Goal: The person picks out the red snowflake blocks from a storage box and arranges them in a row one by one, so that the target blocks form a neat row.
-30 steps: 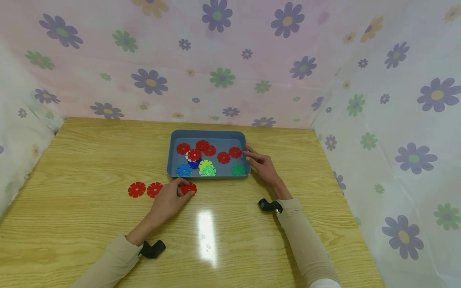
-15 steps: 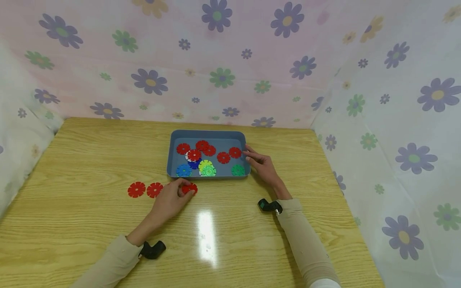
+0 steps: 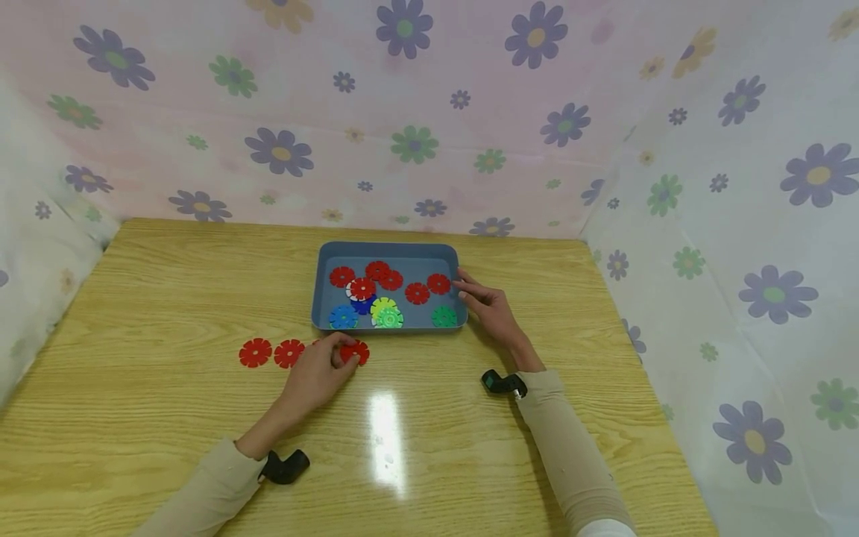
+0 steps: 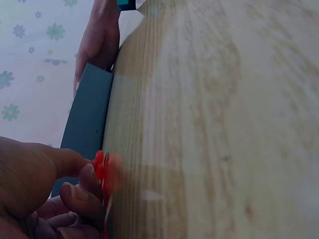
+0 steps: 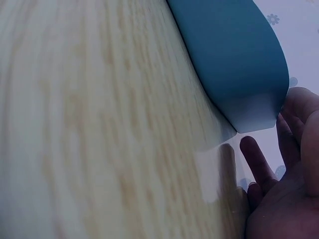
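In the head view my left hand (image 3: 318, 377) pinches a red notched disc (image 3: 358, 352) at the table, just in front of the blue-grey tray (image 3: 389, 331). Two red discs (image 3: 255, 353) (image 3: 289, 353) lie to its left, and a bit of another shows beside the fingers, mostly hidden. The left wrist view shows the thumb and fingers on the red disc (image 4: 106, 172), low over the wood. My right hand (image 3: 494, 317) rests its fingertips at the tray's right wall, fingers relaxed; in the right wrist view that hand (image 5: 286, 199) is beside the tray corner (image 5: 254, 109).
Inside the tray lie several red discs (image 3: 417, 293), a green disc (image 3: 444, 317), a light blue disc (image 3: 344, 317), a yellow disc (image 3: 383, 306), and dark blue and white ones. Flowered cloth (image 3: 443, 186) stands behind the wooden table (image 3: 470, 462).
The red disc at my left fingertips has shifted very slightly to the right. My right hand stays in the same place at the tray.
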Demonstrator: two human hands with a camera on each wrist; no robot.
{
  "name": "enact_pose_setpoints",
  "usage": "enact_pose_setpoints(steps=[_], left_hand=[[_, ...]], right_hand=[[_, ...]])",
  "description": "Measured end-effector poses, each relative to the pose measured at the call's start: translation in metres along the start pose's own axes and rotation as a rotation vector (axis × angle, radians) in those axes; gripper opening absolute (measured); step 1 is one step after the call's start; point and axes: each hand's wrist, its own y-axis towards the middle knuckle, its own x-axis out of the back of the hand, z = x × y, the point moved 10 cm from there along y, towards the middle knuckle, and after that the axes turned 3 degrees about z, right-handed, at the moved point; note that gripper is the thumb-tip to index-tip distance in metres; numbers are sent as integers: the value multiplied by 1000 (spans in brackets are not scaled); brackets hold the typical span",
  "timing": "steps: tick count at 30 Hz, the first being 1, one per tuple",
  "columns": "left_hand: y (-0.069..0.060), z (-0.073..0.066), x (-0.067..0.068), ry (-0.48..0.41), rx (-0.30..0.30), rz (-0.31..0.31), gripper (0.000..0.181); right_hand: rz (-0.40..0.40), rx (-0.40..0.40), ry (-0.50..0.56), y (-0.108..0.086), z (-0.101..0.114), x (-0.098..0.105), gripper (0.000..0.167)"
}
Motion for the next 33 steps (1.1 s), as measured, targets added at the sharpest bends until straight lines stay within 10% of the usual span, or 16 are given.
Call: enact_pose_setpoints(steps=[33], left_hand=[[3, 7, -2, -17, -29, -24, 24]], right_hand=[[10, 21, 16, 1, -2, 0, 35]])
